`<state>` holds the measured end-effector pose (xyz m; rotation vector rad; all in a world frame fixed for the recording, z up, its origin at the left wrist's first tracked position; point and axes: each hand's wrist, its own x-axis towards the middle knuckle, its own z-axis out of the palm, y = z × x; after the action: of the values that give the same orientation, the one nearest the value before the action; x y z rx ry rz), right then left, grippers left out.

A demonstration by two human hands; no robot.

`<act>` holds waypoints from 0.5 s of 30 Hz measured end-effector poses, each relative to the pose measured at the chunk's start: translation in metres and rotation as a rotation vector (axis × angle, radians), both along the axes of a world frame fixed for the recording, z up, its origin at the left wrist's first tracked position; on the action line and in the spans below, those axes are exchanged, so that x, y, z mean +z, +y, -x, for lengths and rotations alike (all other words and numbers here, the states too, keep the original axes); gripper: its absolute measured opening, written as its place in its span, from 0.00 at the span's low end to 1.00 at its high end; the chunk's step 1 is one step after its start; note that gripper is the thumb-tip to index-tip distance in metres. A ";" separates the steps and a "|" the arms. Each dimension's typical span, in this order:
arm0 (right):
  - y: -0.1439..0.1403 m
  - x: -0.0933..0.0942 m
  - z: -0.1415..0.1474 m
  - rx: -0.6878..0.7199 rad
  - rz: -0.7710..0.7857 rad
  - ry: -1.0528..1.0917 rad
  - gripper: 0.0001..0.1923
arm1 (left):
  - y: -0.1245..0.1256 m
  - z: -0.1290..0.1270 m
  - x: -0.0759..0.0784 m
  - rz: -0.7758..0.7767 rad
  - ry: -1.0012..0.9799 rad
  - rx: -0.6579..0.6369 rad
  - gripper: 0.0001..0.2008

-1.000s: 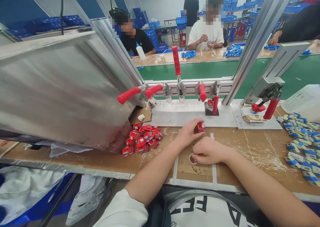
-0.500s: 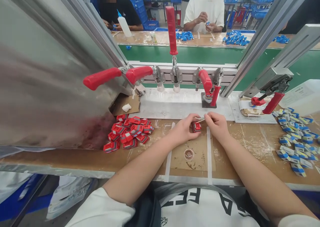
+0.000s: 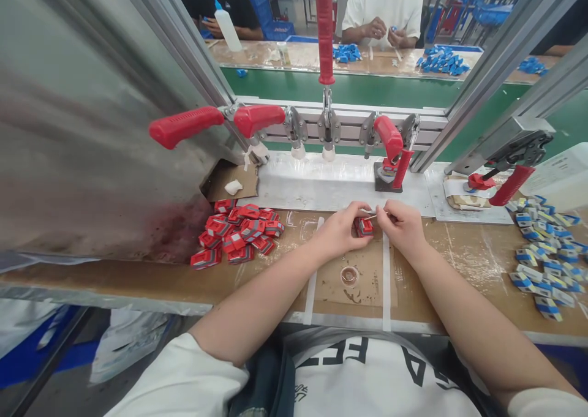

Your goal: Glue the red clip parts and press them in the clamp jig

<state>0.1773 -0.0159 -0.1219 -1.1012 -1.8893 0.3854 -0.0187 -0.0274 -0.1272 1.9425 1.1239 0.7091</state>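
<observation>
Between the thumb and fingers of my left hand (image 3: 345,228) is a small red toy car body (image 3: 364,226). My right hand (image 3: 400,224) is closed in a pinch on a thin pale stick (image 3: 371,216), whose tip reaches the top of the red part. Both hands are just above the bench, behind a small round dish (image 3: 350,275) on a taped cardboard sheet (image 3: 331,291). A heap of similar red car parts (image 3: 239,236) lies left of my hands. To the far right is a pile of blue, white and yellow parts (image 3: 546,251).
Red-handled toggle clamps (image 3: 260,121) line a metal rail behind my hands, one handle (image 3: 324,31) standing upright. Another clamp (image 3: 509,184) presses on a wrapped block at right. A metal panel (image 3: 92,135) bounds the left. Co-workers sit across a green strip, near blue parts (image 3: 443,60).
The view has tilted down slightly. My hands stay in nearly the same place, with the red car body turned a little and the stick still against it.
</observation>
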 end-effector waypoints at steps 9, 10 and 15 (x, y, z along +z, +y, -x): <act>-0.006 0.006 0.000 0.007 -0.098 -0.099 0.21 | -0.002 -0.001 0.001 -0.096 0.087 0.042 0.28; -0.007 0.008 0.001 0.016 -0.100 -0.092 0.21 | -0.002 -0.001 0.001 -0.105 0.089 0.043 0.28; -0.018 0.016 0.004 0.196 -0.057 0.017 0.22 | 0.001 0.001 -0.001 -0.153 0.067 0.078 0.25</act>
<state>0.1730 -0.0343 -0.1061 -0.8759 -1.9873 0.4465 -0.0198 -0.0263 -0.1280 2.0736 1.2225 0.7973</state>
